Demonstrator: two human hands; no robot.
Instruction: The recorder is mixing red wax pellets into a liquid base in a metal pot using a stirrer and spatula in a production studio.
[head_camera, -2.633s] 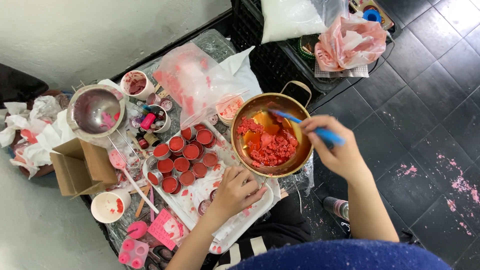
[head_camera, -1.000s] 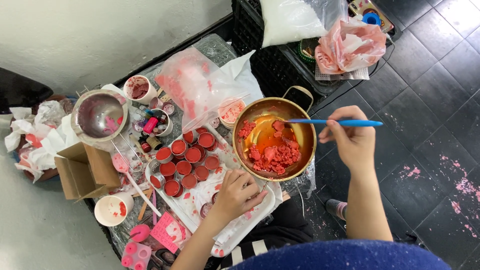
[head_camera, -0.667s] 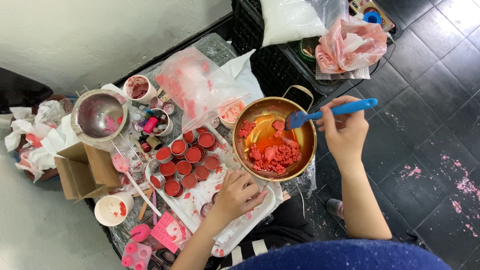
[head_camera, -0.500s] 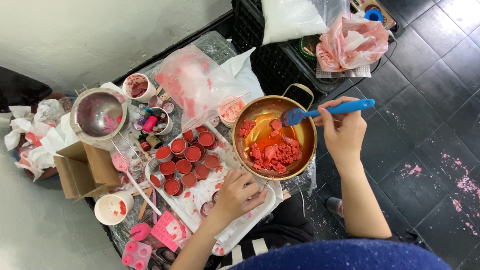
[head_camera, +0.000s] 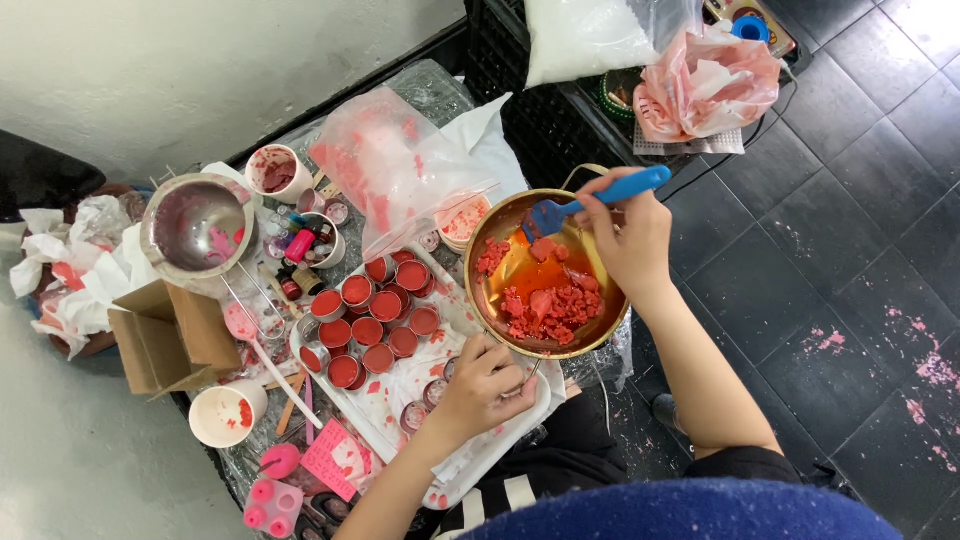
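Observation:
A brass pot (head_camera: 497, 245) holds red wax chunks (head_camera: 548, 308) and orange melted liquid. My right hand (head_camera: 630, 240) grips a blue spatula (head_camera: 590, 202) whose blade dips into the pot's far side. At the pot's near rim, my left hand (head_camera: 482, 385) rests on its handle, above a white tray (head_camera: 470, 462). On the tray stand several small round tins filled with red wax (head_camera: 365, 325).
A steel bowl (head_camera: 195, 225), a cardboard box (head_camera: 165, 335), white cups (head_camera: 225, 412), a clear bag of pink flakes (head_camera: 385, 170) and pink moulds (head_camera: 272, 502) crowd the left. A black crate with white and pink bags (head_camera: 705, 85) stands behind. Dark tiled floor lies to the right.
My right hand has swung the blue spatula from level above the pot down into its far side and shifted left. The left hand has stayed at the pot's near rim.

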